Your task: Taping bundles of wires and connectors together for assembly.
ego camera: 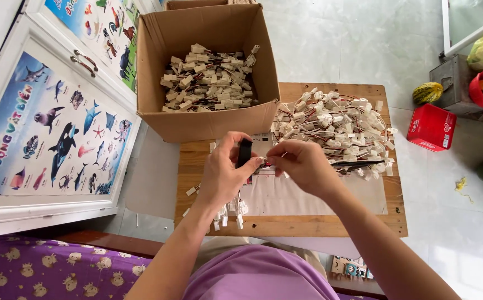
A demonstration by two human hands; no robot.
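Observation:
My left hand (223,176) holds a bundle of small wire harnesses with white plastic connectors (231,213), which hang below the palm, and a roll of black tape (244,152) sticks up between its fingers. My right hand (304,165) meets it at the fingertips, pinching the tape end or wires at the bundle; the exact contact is too small to tell. Both hands hover over a low wooden table (291,225). A pile of loose wired connectors (336,123) lies on the table's far right, with a thin dark tool (358,163) at its near edge.
An open cardboard box (208,33) of bundled connectors stands at the table's far left. A white sheet (308,197) covers the table middle. Cabinet doors with animal posters (52,139) are on the left. A red box (431,126), a gourd (427,92) and a metal crate (454,83) sit on the tiled floor at right.

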